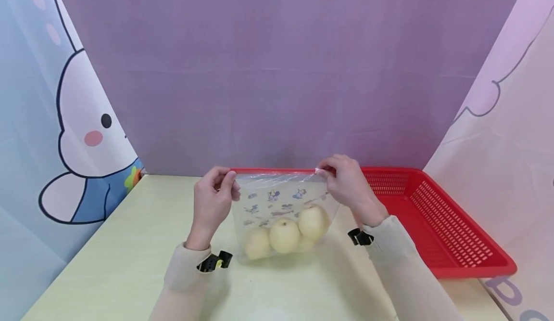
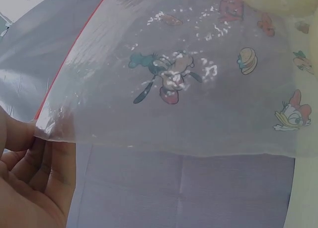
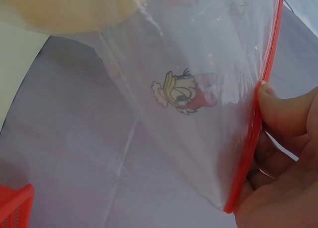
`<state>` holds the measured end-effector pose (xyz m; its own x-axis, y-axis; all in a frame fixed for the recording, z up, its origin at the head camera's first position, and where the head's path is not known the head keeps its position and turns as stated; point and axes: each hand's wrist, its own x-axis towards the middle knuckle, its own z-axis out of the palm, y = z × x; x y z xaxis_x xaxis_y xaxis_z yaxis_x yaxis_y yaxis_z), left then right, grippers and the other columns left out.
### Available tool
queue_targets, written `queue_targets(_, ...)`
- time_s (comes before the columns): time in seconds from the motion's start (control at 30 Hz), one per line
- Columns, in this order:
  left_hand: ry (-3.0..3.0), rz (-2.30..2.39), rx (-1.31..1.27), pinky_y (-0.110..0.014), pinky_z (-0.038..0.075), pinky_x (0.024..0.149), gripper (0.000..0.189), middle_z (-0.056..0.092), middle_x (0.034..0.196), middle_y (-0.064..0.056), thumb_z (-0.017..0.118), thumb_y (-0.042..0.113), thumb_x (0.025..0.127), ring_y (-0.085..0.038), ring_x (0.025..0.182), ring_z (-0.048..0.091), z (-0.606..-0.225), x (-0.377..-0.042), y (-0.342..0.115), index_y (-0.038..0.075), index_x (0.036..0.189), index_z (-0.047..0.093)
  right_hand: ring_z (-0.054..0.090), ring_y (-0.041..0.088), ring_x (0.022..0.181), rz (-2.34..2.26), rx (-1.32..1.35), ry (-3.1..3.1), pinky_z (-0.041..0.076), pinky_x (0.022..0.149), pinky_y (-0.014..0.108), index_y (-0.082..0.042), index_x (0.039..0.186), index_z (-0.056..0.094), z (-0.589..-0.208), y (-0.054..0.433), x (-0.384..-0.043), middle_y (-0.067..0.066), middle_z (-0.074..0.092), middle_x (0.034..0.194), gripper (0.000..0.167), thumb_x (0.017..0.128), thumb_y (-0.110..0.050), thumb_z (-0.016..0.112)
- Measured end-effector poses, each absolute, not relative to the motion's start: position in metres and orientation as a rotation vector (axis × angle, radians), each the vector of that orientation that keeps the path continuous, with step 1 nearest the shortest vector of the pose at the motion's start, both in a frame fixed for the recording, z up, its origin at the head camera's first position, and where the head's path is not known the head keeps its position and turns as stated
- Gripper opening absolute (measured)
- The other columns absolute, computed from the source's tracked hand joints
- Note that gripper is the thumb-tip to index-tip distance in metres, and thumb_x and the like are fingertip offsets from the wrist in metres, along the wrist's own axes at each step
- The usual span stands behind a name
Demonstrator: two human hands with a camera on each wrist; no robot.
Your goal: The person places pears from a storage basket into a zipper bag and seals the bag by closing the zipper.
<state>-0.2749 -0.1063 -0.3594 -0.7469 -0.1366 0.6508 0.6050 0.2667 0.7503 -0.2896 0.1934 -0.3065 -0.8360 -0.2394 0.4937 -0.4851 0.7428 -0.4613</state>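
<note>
A clear zip bag [image 1: 264, 200] printed with small cartoon figures hangs between my two hands, its red zip strip [image 1: 272, 171] along the top. Several round pale-yellow fruits, perhaps pears [image 1: 284, 236], lie in the bottom of it, close over the table. My left hand [image 1: 213, 200] pinches the top left corner between thumb and fingers; the left wrist view shows the thumb on the corner of the film. With thumb and fingertips my right hand [image 1: 346, 181] pinches the red strip near the right end, seen closely in the right wrist view.
A red plastic basket [image 1: 465, 270] with perforated sides stands on the right of the pale yellow table [image 1: 138, 244], behind my right forearm. A purple-grey cloth backdrop [image 1: 277, 70] rises at the far edge. Printed curtains [image 1: 26, 167] hang at both sides.
</note>
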Motion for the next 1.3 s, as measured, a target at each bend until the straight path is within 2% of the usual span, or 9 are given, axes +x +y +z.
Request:
queue_targets(0.63, -1.923, -1.540, -0.430, -0.028, 0.060, 0.055, 0.015, 0.066, 0.073, -0.014, 0.066, 0.013, 0.100, -0.015, 0.057, 0.065, -0.358, -0.275, -0.104, -0.002, 0.098, 0.068, 0.060, 0.030, 0.093, 0.781, 0.527, -2.540, 0.057, 0.080, 0.046, -0.001, 0.107, 0.075, -0.306, 0.211, -0.286, 0.013, 0.069, 0.102, 0.015, 0.095, -0.007, 0.070)
queue_targets(1.07, -1.938, -1.516, -0.412, -0.028, 0.060, 0.055, 0.016, 0.067, 0.073, -0.014, 0.065, 0.012, 0.100, -0.015, 0.055, 0.064, -0.357, -0.274, -0.103, -0.004, 0.099, 0.068, 0.060, 0.029, 0.091, 0.771, 0.499, -2.563, 0.059, 0.077, 0.045, -0.001, 0.111, 0.074, -0.306, 0.219, -0.285, 0.013, 0.068, 0.105, 0.018, 0.095, -0.008, 0.070)
queue_targets(1.3, -1.942, -1.518, -0.390, -0.027, 0.059, 0.054, 0.014, 0.067, 0.074, -0.014, 0.065, 0.011, 0.101, -0.014, 0.056, 0.064, -0.357, -0.272, -0.103, -0.002, 0.099, 0.068, 0.060, 0.031, 0.097, 0.789, 0.461, -2.594, 0.059, 0.084, 0.048, -0.002, 0.113, 0.073, -0.308, 0.219, -0.285, 0.015, 0.067, 0.110, 0.019, 0.095, -0.009, 0.070)
